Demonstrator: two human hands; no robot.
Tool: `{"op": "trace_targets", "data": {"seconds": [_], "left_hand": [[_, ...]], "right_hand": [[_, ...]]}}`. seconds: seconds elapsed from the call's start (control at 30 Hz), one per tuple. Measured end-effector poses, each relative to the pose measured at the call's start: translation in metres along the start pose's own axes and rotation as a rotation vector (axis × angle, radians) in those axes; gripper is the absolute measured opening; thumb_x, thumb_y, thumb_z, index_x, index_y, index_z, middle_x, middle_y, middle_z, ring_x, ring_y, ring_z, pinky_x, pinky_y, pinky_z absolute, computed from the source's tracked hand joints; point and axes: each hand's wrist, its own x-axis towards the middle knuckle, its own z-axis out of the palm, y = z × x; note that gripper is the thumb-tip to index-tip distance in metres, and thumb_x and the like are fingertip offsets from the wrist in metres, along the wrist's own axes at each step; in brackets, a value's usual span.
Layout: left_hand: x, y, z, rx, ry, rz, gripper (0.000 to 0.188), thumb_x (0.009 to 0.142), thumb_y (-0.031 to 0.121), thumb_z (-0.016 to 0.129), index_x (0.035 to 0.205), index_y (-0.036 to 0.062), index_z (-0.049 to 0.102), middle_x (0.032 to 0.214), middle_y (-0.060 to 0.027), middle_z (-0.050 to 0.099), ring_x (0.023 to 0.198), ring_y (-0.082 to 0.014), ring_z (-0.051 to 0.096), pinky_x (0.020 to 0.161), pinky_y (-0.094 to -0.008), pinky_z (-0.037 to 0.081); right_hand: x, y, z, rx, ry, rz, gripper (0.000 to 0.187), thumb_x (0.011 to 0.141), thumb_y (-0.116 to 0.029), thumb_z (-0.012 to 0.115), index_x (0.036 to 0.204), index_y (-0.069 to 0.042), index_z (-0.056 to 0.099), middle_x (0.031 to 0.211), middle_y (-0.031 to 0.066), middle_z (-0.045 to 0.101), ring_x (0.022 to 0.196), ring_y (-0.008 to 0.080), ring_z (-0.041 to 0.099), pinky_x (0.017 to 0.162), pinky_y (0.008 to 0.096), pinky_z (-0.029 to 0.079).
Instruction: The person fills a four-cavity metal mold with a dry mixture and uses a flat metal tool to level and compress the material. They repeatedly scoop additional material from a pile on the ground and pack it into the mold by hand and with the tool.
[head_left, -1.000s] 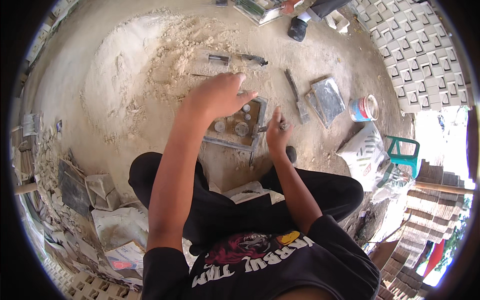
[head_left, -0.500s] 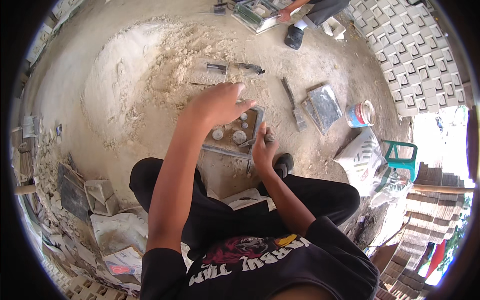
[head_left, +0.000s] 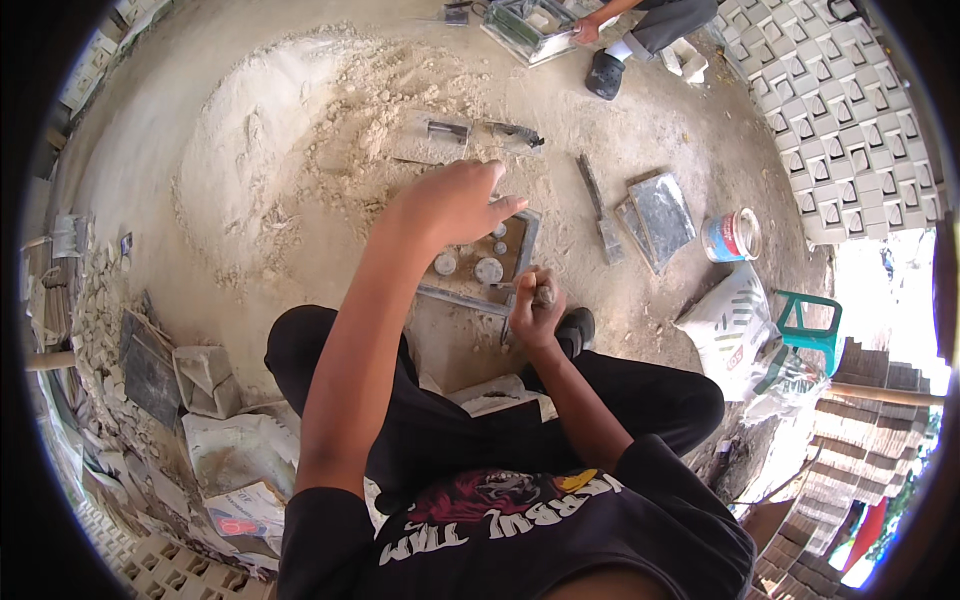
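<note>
A grey rectangular frame mould (head_left: 465,299) lies on the dusty ground in front of my crossed legs. Inside it sit several round grey discs, the largest disc (head_left: 489,270) near the frame's near right corner. My left hand (head_left: 450,205) hovers palm down over the far left of the mould and hides that part. Its thumb stands apart from its bent fingers; some fingertips are out of sight. Beside the near right corner, my right hand (head_left: 536,312) is closed in a fist round a grey-handled tool (head_left: 544,295), whose working end is mostly hidden.
Beyond the mould lie a flat plate with a handle (head_left: 447,131), a dark handled tool (head_left: 514,134) and a powder heap (head_left: 270,120). To the right are a brush (head_left: 600,215), dark slabs (head_left: 662,220), a bucket (head_left: 731,236) and sacks (head_left: 728,325). Another person's hand (head_left: 587,31) touches a box-like frame (head_left: 530,35).
My right hand has turned and tightened, its raised thumb now folded down over the tool's handle. The left hand stays over the mould. The whole view has shifted slightly.
</note>
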Motion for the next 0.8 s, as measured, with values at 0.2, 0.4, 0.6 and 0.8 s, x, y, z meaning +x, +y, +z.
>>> {"op": "trace_targets", "data": {"seconds": [0.2,0.4,0.6,0.8], "left_hand": [[-0.003,0.008,-0.001,0.0,-0.021,-0.021,0.064,0.094,0.049,0.054,0.132,-0.0025,0.052,0.123,-0.0243,0.061,0.114,-0.0373,0.059,0.097,-0.0442,0.047],[-0.005,0.0,0.001,0.023,0.0,-0.036,0.064,0.094,0.049,0.054,0.132,-0.0013,0.052,0.124,-0.0239,0.061,0.117,-0.0367,0.058,0.098,-0.0438,0.047],[-0.008,0.001,-0.002,0.006,-0.009,-0.043,0.065,0.094,0.048,0.055,0.134,-0.0028,0.05,0.126,-0.0243,0.06,0.118,-0.0367,0.057,0.099,-0.0431,0.046],[-0.014,-0.006,0.0,-0.011,0.045,0.0,0.066,0.093,0.047,0.056,0.134,-0.0041,0.05,0.125,-0.0258,0.059,0.118,-0.0374,0.057,0.1,-0.0428,0.046]], "right_hand": [[0.001,-0.001,-0.006,-0.01,0.044,0.099,0.035,0.105,-0.023,0.045,0.074,-0.005,0.043,0.064,0.001,0.048,0.058,0.0074,0.039,0.053,0.0255,0.033],[0.007,-0.011,-0.006,0.076,0.038,0.107,0.036,0.104,-0.023,0.046,0.073,-0.005,0.044,0.062,0.0012,0.049,0.056,0.0076,0.04,0.052,0.0258,0.033],[-0.001,0.013,0.005,-0.045,0.009,0.122,0.034,0.102,-0.025,0.052,0.074,-0.006,0.047,0.063,0.0007,0.052,0.057,0.0068,0.045,0.051,0.0261,0.038],[-0.004,0.002,0.002,0.018,0.117,0.216,0.035,0.104,-0.026,0.048,0.074,-0.007,0.044,0.061,-0.0002,0.047,0.056,0.0072,0.042,0.053,0.0248,0.036]]}}
